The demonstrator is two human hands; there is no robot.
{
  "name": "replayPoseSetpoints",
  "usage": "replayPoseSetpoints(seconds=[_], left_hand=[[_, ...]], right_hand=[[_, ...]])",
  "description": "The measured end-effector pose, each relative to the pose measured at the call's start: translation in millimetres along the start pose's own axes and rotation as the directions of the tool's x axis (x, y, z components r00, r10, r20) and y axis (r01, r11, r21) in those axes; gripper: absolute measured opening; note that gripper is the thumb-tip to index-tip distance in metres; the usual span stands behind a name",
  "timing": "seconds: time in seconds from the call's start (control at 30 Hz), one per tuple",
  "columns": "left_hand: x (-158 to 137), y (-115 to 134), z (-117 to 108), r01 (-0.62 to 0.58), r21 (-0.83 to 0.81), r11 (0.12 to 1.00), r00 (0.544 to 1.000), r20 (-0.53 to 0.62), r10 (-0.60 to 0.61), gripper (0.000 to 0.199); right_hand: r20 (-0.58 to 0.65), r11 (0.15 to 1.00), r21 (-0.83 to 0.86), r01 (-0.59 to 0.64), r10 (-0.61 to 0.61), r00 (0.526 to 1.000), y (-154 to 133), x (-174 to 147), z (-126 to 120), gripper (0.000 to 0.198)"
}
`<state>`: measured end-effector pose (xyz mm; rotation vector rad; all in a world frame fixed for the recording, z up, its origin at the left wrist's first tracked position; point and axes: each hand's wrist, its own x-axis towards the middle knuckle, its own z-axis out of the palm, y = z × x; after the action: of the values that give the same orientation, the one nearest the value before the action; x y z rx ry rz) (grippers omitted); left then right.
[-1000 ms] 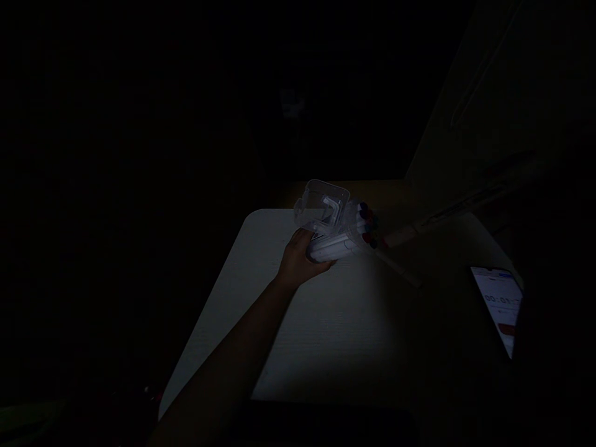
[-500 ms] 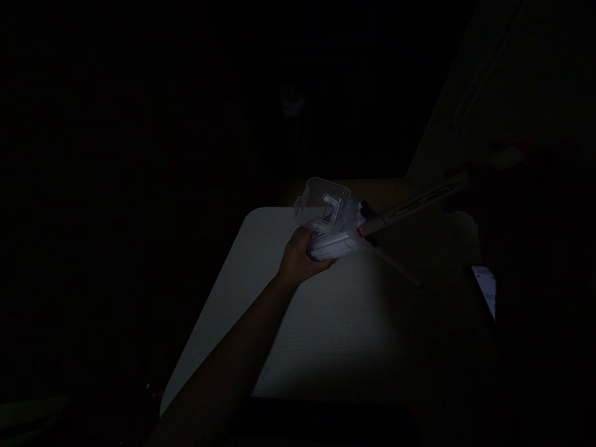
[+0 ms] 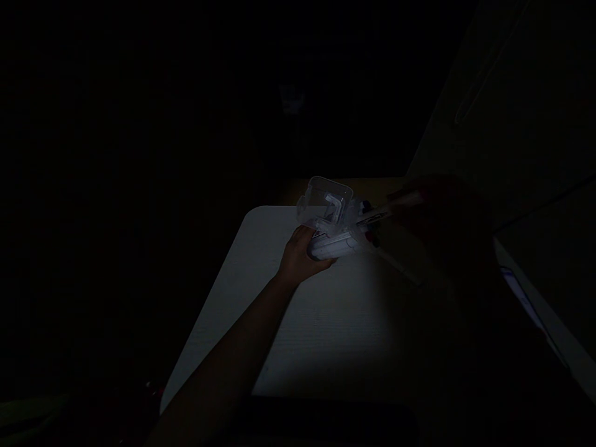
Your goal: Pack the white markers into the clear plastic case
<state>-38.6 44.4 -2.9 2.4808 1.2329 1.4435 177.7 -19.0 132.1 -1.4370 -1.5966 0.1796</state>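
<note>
The scene is very dark. My left hand (image 3: 298,254) is wrapped around a clear plastic pen case (image 3: 333,244) lying tilted over the table, with several white pens inside it. Its clear lid (image 3: 325,202) hangs open on the upper side. In deep shadow to the right, my right hand (image 3: 431,202) is closed on a pen (image 3: 377,214), whose far end reaches the open mouth of the case. Dark and red pen ends show at that mouth. Another pen (image 3: 398,268) lies on the table below my right hand. The fingers of my right hand are barely visible.
A pale wood-grain table (image 3: 326,323) lies under my hands, lit mostly in its middle. At the right, a phone (image 3: 524,298) with a lit screen is partly covered by my right arm. A cable (image 3: 549,202) runs along the right side.
My right hand has moved left and down toward the case, and less of the pen shows between them. My right arm now covers a different part of the phone. The left hand stays put.
</note>
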Motion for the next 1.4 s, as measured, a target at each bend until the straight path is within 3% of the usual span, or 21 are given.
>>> replayPoseSetpoints(seconds=[0.13,0.37,0.57,0.83,1.1,1.4], left_hand=[[2,3,0,0.012,0.011,1.000,1.000,0.016,-0.012,0.064],[3,6,2,0.007,0.005,1.000,1.000,0.009,-0.007,0.068],[5,9,1,0.004,-0.001,1.000,1.000,0.026,-0.004,0.068],[5,12,1,0.020,0.021,1.000,1.000,0.022,-0.020,0.066],[5,10,3,0.017,0.051,0.999,1.000,0.009,-0.018,0.061],[6,12,1,0.012,0.037,0.999,1.000,0.020,-0.012,0.063]], right_hand=[[0.046,0.997,0.065,-0.047,0.044,0.998,3,-2,6,0.026],[-0.026,1.000,-0.021,-0.011,0.011,1.000,-3,-16,15,0.025],[0.019,0.987,-0.134,0.089,-0.087,0.996,3,-18,19,0.028],[0.057,0.974,-0.160,0.160,-0.153,0.987,7,-19,20,0.033],[0.082,0.921,-0.172,0.351,-0.341,0.936,32,-15,34,0.038],[0.022,0.961,-0.019,0.275,-0.274,0.961,32,-15,33,0.027]])
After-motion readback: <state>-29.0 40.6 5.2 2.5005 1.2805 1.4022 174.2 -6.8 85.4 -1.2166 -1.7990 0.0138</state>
